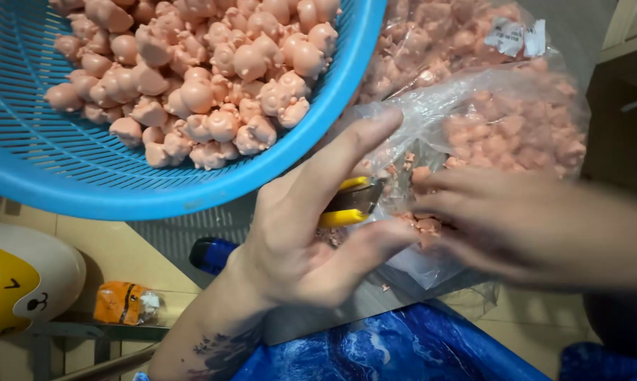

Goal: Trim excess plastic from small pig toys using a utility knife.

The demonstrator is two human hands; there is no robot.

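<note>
Yellow cutter (348, 203) lies sideways, tip right | left hand (304, 226) grip pinching it | right hand (523, 222) spread

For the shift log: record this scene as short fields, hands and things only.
left hand: grips a yellow and black cutter, thumb raised against the bag
right hand: blurred, fingers at the opening of the clear plastic bag
bag contents: small pink moulded pieces
basket: blue, perforated, holding pink pig figures
lower left: white and yellow toy, small orange packet
bottom: blue sheet
</note>
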